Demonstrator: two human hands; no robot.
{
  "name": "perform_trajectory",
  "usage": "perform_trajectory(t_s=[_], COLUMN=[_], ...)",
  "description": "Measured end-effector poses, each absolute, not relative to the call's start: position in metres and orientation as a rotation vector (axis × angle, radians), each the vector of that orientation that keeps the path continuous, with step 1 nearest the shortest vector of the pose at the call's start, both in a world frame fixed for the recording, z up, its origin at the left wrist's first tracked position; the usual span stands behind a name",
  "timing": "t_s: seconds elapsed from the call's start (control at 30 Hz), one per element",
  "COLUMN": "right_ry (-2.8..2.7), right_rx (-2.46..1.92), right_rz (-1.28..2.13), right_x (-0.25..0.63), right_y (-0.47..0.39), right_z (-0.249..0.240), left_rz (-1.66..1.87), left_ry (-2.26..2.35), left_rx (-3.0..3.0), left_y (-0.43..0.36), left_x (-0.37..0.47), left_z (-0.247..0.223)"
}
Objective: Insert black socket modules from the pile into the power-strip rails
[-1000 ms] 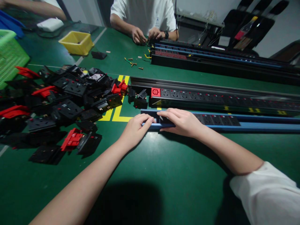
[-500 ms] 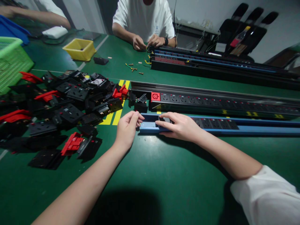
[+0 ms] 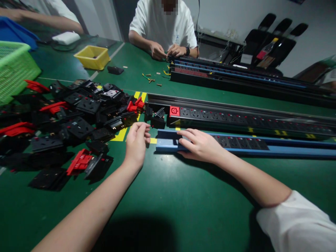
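Note:
A long blue channel (image 3: 301, 149) lies across the green table, with several black socket modules (image 3: 243, 142) seated in it. My right hand (image 3: 201, 145) rests over the channel near its left end, fingers spread, on the row of modules; what lies under the palm is hidden. Just left of the channel's end is my left hand (image 3: 137, 141), its fingers curled together above the table. Whether it holds anything small cannot be seen. Behind the channel lies a black strip (image 3: 223, 122) with a red socket (image 3: 174, 111) at its left end.
A heap of black modules (image 3: 81, 126) with red ones covers the left. Beyond are a green basket (image 3: 15, 73), a yellow bin (image 3: 93, 57) and screws (image 3: 151, 81). Across the table, a person's hands (image 3: 168, 51) work at more black strips (image 3: 223, 84).
My left hand has moved left, off the end of the blue channel. My right hand stays over the modules. The view has shifted slightly.

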State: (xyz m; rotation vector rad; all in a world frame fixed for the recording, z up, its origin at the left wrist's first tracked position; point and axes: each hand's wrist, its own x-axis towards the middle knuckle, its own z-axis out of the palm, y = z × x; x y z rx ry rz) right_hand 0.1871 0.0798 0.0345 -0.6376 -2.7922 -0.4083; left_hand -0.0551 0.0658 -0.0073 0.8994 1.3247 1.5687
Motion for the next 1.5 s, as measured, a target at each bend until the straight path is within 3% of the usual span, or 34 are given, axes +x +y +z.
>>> perform_trajectory(t_s=[0.57, 1.5], right_ry=[-2.803, -2.791], right_rx=[-0.634, -0.615], right_rz=[-0.420, -0.466], right_x=[0.1866, 0.1882], right_y=[0.0801, 0.0799], right_z=[0.0329, 0.0314], left_rz=[1.315, 1.385], left_ry=[1.352, 1.439], left_rx=[1.012, 1.022], left_y=[0.0678, 0.0646], left_x=[-0.0570, -0.0554], left_z=[0.0002, -0.0064])
